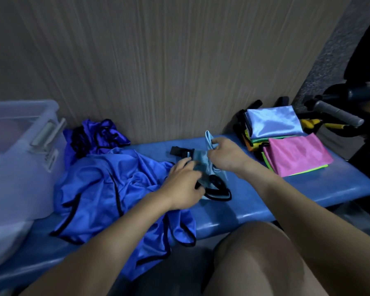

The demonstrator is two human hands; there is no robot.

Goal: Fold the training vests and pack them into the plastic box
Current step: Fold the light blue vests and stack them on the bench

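A light blue vest [203, 165] with black trim lies bunched in the middle of the blue bench [308, 189]. My right hand [224, 155] pinches a raised corner of it between thumb and fingers. My left hand [185, 184] rests on the vest's lower part with its fingers curled into the cloth. A crumpled royal blue vest [107, 189] spreads over the bench to the left, under my left forearm. Another dark blue vest [100, 135] is heaped against the wall. The clear plastic box [15, 159] stands at the far left.
Folded vests sit in two piles at the bench's right end: a pale blue one [273, 121] on top at the back, a pink one [297, 154] in front. A wooden wall panel [158, 60] backs the bench. Dark exercise gear [338, 116] stands at the right. My knee [259, 259] is below.
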